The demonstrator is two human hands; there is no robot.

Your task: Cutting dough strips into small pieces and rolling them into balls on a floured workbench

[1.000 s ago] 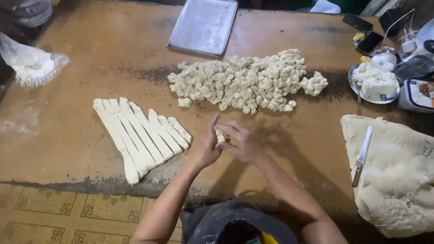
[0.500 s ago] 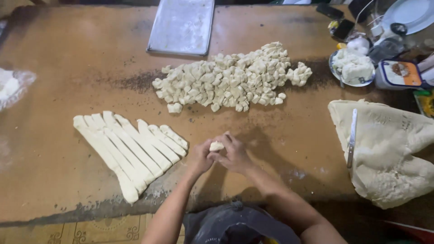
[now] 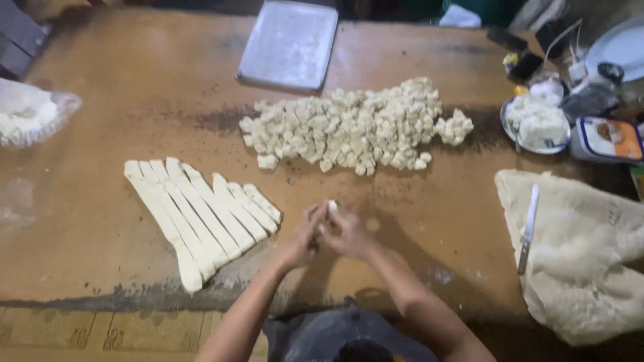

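Dough strips (image 3: 201, 214) lie fanned near the bench's (image 3: 100, 134) front edge. Just right of them, the left hand (image 3: 303, 236) and right hand (image 3: 349, 234) meet, both pinching one small dough piece (image 3: 331, 206). A knife (image 3: 528, 228) rests on the dough sheet (image 3: 583, 261) at the right edge.

Left hand (image 3: 302, 238) and right hand (image 3: 345, 234) pinch a small dough piece (image 3: 332, 206) together above the brown table (image 3: 121, 121). Dough strips (image 3: 201, 218) lie left; cut pieces pile (image 3: 349, 127) beyond.

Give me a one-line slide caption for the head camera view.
Both hands, left hand and right hand, pinch a small dough piece between dough strips and a cut-dough pile.
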